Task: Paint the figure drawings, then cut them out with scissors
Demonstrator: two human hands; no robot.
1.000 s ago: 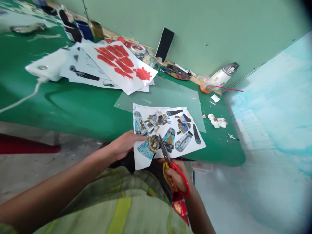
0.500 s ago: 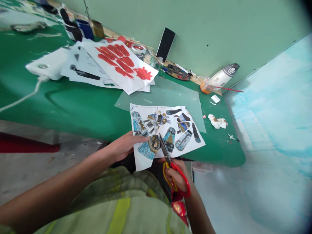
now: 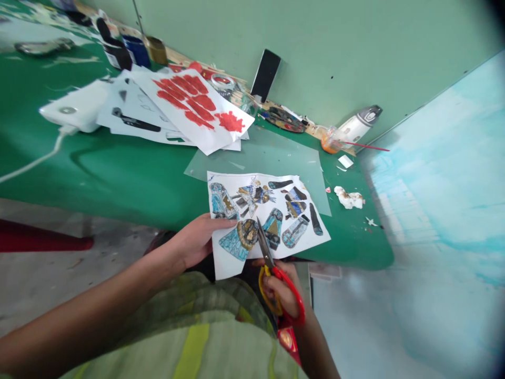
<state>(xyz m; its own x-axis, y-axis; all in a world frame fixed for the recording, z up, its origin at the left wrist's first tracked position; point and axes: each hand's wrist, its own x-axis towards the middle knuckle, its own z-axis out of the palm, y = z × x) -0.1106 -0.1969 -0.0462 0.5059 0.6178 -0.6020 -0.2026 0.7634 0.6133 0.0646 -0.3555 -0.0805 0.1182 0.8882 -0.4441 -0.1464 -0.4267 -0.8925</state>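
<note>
A pale green wall rises along the far edge of the table, whose green top ends in a rounded near right corner. Translucent film lies flat towards the right end. Left of it, a pile of papers overlaps the film's edge, the top one bearing red painted shapes. The sheet, white with blue, gold and black drawings, is held above the near edge, right of its middle, its lower left part reaching past that edge.

The left hand is closed on the sheet's left side, thumb on top, fingers out of sight. The right hand is curled round the red and yellow handles of the scissors. Their blades are nearly together, pointing in from the sheet's near side; whether paper sits between them cannot be told.

A white device with a cable rests left of the papers. Along the far edge, a black phone leans on the wall, left of a white bottle and a small orange jar. A crumpled tissue lies near the right end, a red stick slants from the jar, and a white scrap lies just beyond the tissue.
</note>
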